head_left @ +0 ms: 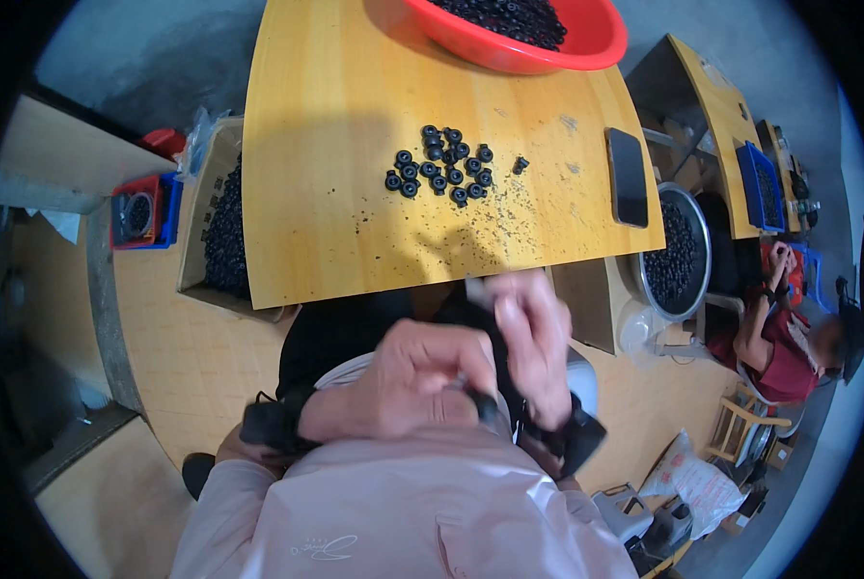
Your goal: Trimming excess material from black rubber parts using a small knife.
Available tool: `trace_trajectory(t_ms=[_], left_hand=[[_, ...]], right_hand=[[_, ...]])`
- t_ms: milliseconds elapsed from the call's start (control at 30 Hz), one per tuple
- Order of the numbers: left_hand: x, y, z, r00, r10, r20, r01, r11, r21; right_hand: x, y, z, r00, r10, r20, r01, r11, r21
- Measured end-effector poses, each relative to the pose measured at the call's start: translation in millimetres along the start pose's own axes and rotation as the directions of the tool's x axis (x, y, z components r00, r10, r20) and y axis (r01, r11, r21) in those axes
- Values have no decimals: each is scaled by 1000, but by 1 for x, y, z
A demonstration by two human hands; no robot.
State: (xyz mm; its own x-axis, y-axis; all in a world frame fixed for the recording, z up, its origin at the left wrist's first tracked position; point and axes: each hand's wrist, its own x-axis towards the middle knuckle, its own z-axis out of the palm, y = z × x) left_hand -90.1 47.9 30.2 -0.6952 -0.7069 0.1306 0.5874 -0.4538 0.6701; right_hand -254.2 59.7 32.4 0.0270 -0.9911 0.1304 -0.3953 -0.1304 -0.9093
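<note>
My left hand (417, 376) is curled in front of my chest, thumb and fingers pinched on a small black part (487, 405), blurred and mostly covered. Beside it, just off the table's near edge, my right hand (531, 333) is closed, its fingertips smeared by motion. A pale sliver (475, 289) shows at those fingertips; what it is I cannot make out. Ahead on the wooden table (326, 212) lies a loose cluster of small round black ring-shaped parts (438, 169). One more black part (520, 165) sits apart on the right. Dark crumbs are scattered around them.
A red basin (528, 63) of black parts stands at the far edge. A phone (628, 179) lies at right. Black parts fill a carton (200, 232) at left and a metal bowl (694, 256) at right. Another person (774, 343) sits farther right, near a white sack (692, 487).
</note>
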Motion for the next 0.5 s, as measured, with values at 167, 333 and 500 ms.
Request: trace_trajectory(t_ms=[167,333,500], left_hand=[[-2,-1,-9,978,-37,-205,7,990,-142],[1,-10,-9,985,-46,-166,10,977,-215],[3,-7,-6,983,-77,-168,52,988,-148]], right_hand=[[-5,21,-6,978,197,-66,-128,821,556],[-7,-1,-8,997,77,17,-72,794,604],[-14,-2,-6,999,37,34,-50,800,597]])
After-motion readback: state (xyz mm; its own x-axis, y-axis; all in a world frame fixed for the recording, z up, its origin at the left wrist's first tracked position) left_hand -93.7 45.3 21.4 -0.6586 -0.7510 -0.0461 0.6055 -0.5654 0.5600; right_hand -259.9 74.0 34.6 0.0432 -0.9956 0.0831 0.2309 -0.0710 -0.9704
